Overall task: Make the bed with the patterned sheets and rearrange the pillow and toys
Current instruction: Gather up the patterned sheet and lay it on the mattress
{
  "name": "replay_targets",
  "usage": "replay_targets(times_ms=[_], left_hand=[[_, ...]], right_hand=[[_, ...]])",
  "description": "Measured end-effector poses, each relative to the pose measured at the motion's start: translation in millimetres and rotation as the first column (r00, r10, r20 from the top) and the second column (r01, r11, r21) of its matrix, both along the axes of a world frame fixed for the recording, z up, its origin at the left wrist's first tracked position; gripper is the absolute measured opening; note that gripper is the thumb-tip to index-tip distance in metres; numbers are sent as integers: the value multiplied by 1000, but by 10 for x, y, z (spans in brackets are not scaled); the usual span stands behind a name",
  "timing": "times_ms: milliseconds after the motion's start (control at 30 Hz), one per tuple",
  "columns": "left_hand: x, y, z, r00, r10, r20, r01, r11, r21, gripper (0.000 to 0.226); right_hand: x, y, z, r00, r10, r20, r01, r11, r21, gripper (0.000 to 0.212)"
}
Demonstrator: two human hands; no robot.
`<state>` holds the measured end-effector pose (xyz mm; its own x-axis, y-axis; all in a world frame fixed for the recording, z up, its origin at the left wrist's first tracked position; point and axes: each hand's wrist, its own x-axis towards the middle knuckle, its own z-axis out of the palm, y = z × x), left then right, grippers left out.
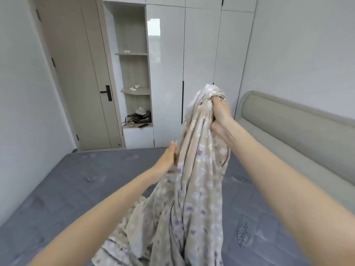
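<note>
Holding the patterned sheet (pixel 199 189) bunched in our curled right hand (pixel 221 116), we touch it with our flat left hand (pixel 167 162).

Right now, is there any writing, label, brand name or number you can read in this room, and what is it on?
No readable text anywhere.
Beige patterned sheet: only circles and purple motifs, no letters.
Small dark items in the open shelving niche: too small and blurred to show any label.
Grey quilted mattress: stitched leaf motifs, no wording.
</note>
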<state>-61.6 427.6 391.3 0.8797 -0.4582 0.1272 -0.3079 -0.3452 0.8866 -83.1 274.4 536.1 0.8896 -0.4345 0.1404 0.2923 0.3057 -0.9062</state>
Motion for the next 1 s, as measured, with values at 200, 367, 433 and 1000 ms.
replay_targets(times_ms=[200,367,433,1000], left_hand=[[215,135,-348,986,142,92,-164,938,306,9],[186,322,145,973,35,-228,-1,989,147,26],[115,218,250,957,-116,-267,189,945,267,44],[255,-44,1924,992,122,44,-117,988,-101,13]], right_hand=[[-61,92,-145,963,251,-100,-218,940,261,23],[-138,-43,-267,953,287,-94,-227,887,402,40],[-149,-18,-290,956,278,-96,-214,882,420,36],[-63,-226,-797,909,-328,-256,-29,564,-826,80]])
